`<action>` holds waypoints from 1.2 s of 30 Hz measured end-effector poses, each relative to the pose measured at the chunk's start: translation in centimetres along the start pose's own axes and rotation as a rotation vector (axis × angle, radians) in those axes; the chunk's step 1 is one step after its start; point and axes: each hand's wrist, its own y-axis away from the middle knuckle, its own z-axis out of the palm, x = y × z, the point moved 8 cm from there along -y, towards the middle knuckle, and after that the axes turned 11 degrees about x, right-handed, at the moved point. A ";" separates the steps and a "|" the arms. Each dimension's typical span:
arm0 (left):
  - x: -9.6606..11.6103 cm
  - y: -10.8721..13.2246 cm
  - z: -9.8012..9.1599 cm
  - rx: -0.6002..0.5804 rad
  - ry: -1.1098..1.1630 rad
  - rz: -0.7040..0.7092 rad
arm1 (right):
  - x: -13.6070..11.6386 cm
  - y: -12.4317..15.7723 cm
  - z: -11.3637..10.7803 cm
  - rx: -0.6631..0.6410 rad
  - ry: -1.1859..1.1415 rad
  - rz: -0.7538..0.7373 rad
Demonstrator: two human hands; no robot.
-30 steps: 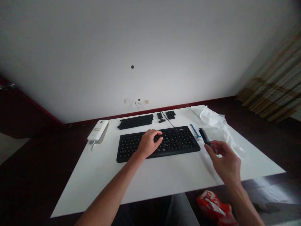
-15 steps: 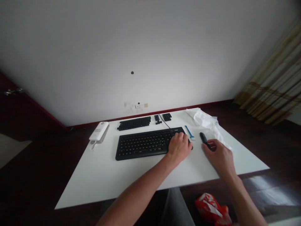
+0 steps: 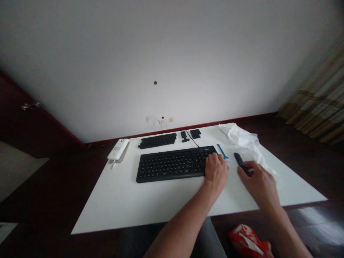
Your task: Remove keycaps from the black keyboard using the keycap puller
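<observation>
Keyboard (image 3: pixel 169 165) lies under the left hand's (image 3: pixel 216 171) spread fingers; right hand's (image 3: pixel 259 184) fingers pinch a black tool (image 3: pixel 240 161).

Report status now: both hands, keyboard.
Left hand resting on right end of black keyboard. Right hand holding black handheld object. Blue plastic tool beside keyboard's far right corner.

A plain white wall (image 3: pixel 172 53) fills the view, with a small dark hole and a pair of wall sockets (image 3: pixel 165 120) low down, above a dark red skirting board (image 3: pixel 215 122). A dark red door (image 3: pixel 18 118) with a metal handle (image 3: pixel 30 105) stands left, a striped curtain (image 3: pixel 317 107) hangs right, and a white bench (image 3: pixel 107 211) sits on dark, glossy flooring (image 3: pixel 53 186) under dim light.
</observation>
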 end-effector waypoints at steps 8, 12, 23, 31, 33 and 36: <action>0.1 -0.1 0.5 0.016 -0.079 -0.075 | 0.1 -0.1 0.2 -0.005 0.005 -0.002; 0.1 -0.2 0.9 0.002 -0.078 -0.114 | 0.0 0.0 0.1 -0.004 0.001 0.004; 0.2 -0.3 0.9 -0.015 -0.078 -0.152 | -0.5 0.1 -0.3 0.008 0.007 -0.007; 0.2 -0.2 1.0 -0.009 -0.074 -0.162 | -0.6 0.1 -0.3 0.015 0.023 -0.024; 0.2 -0.3 0.8 -0.020 -0.057 -0.160 | -0.6 0.1 -0.3 0.013 0.018 -0.029; 0.2 -0.5 0.2 -0.065 -0.012 -0.153 | -0.5 0.1 -0.2 0.012 0.016 -0.026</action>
